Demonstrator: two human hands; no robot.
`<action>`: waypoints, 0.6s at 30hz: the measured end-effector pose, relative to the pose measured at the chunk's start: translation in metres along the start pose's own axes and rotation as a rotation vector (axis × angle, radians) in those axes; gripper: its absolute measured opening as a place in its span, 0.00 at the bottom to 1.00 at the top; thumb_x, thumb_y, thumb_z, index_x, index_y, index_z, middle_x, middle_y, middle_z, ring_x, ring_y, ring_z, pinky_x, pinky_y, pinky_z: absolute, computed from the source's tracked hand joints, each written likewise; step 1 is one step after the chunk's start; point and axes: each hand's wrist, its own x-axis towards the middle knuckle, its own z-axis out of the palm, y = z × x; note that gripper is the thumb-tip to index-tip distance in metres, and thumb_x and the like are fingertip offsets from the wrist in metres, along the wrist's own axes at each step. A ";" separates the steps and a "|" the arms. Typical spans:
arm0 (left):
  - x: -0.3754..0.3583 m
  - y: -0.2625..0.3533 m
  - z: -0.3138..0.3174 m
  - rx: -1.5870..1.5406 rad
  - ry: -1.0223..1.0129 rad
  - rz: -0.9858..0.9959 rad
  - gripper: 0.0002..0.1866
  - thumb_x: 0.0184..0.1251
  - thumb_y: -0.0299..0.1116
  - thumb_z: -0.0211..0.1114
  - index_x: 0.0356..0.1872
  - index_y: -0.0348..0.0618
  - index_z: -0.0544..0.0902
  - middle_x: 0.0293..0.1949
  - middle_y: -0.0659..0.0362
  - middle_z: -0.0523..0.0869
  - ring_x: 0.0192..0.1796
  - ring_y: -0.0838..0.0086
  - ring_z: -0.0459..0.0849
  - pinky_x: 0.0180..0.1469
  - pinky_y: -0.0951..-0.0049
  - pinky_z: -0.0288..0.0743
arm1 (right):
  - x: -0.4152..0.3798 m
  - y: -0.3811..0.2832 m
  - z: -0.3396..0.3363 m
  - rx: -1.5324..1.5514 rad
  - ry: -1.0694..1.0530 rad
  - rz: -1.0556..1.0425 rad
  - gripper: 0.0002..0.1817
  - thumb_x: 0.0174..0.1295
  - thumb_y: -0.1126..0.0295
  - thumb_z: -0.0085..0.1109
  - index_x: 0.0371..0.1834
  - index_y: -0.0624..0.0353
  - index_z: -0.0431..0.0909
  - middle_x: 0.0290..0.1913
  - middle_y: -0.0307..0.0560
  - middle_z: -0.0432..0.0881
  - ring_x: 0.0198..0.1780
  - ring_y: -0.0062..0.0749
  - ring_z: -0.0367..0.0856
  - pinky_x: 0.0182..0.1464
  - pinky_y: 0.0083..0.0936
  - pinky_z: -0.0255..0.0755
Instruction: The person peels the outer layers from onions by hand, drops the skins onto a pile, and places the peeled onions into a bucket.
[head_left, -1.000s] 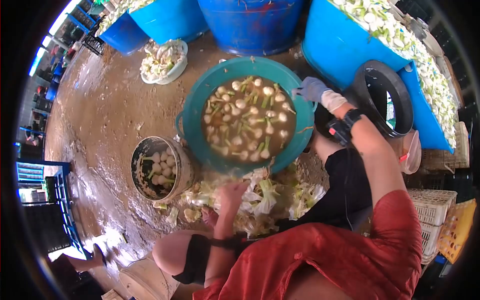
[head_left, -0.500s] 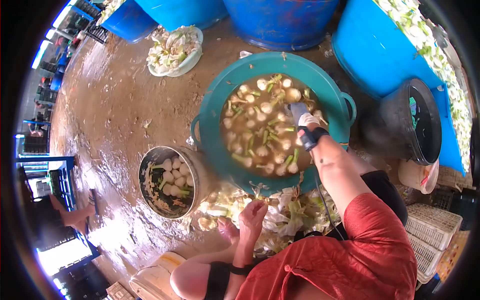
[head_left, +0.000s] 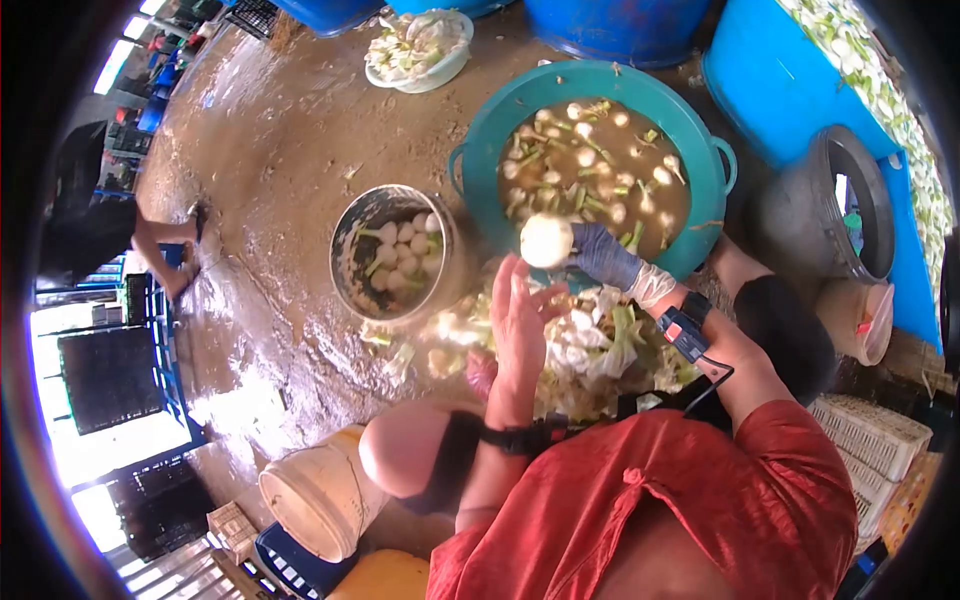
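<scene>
wet brown floor [head_left: 260, 180], glaring with light

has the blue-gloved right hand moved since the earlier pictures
Yes, nearer and leftward: the blue-gloved right hand went from the right rim of the round green plastic tub to its near rim.

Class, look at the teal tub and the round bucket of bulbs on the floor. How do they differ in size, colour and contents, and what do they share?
The tub is much wider than the bucket. The tub is teal; the bucket is greyish, with a blotchy inside wall. The tub's bulbs are spread through brown water, while the bucket's lie clustered together. Both are round, open-topped and hold pale bulbs.
</scene>
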 end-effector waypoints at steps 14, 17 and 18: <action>-0.041 0.003 -0.014 0.321 -0.231 0.296 0.25 0.56 0.20 0.62 0.57 0.35 0.70 0.44 0.56 0.79 0.43 0.75 0.79 0.44 0.75 0.77 | -0.066 -0.115 0.023 -0.420 0.231 -0.225 0.11 0.53 0.69 0.62 0.39 0.59 0.81 0.35 0.48 0.82 0.38 0.41 0.82 0.43 0.32 0.75; -0.043 -0.004 -0.017 0.516 -0.210 0.389 0.26 0.53 0.20 0.65 0.56 0.34 0.71 0.44 0.56 0.80 0.43 0.76 0.79 0.46 0.78 0.74 | -0.071 -0.128 0.028 -0.846 0.190 -0.163 0.08 0.47 0.66 0.60 0.27 0.58 0.79 0.27 0.49 0.80 0.33 0.45 0.80 0.39 0.39 0.71; -0.042 -0.008 -0.020 0.671 -0.202 0.440 0.27 0.53 0.20 0.65 0.57 0.34 0.70 0.45 0.54 0.81 0.44 0.75 0.79 0.46 0.78 0.74 | -0.073 -0.129 0.031 -0.849 0.195 -0.159 0.08 0.47 0.66 0.60 0.27 0.58 0.79 0.27 0.49 0.80 0.33 0.45 0.80 0.39 0.39 0.71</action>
